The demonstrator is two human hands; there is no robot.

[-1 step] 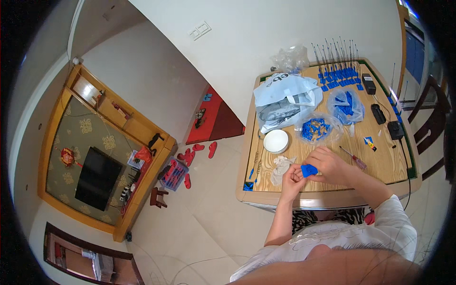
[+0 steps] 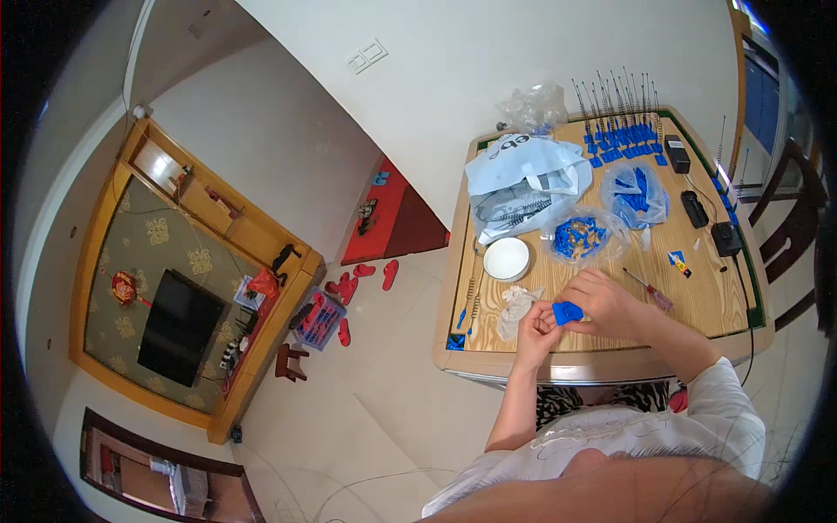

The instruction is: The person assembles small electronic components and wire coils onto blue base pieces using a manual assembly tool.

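Note:
Near the table's front edge I hold a small blue piece [image 2: 568, 313], squarish and smooth-looking, between both hands. My left hand [image 2: 536, 334] pinches its left side with thumb and fingers. Curled over its right side is my right hand [image 2: 603, 305], which hides part of it. A crumpled white tissue or cloth [image 2: 516, 311] lies just beyond my left hand. The white bowl [image 2: 506, 260] stands farther back. To the right of my right hand lies a screwdriver [image 2: 649, 291] with a reddish handle. An open clear bag [image 2: 580, 238] of small blue and brass-coloured parts sits beyond my hands.
Behind are a bag of blue pieces [image 2: 636, 193], a white plastic bag [image 2: 530, 185] with dark springs, and rows of upright spring rods on blue bases [image 2: 623, 139]. Black adapters [image 2: 725, 237] with cords and a small yellow tube [image 2: 679, 264] lie right. A dark chair [image 2: 789, 209] stands beside the table.

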